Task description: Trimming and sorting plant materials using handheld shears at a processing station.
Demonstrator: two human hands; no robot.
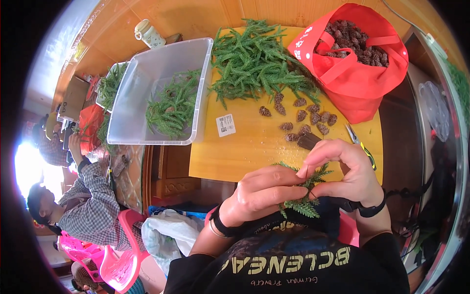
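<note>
A pale cup (152, 36) stands near the wall (196, 17), its handle toward the left. On the yellow table (218, 164) lies a label (226, 125) (small, white, printed). At left, a pink chair (117, 268) is near a white bag (166, 231) and a person (95, 203) in checks. A clear bag (434, 110) shows at right.

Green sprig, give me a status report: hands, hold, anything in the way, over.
Left hand holding green sprig. Right hand at it, grip unclear. Pine cones and pliers on table, apart from sprig; nothing blocking.
</note>
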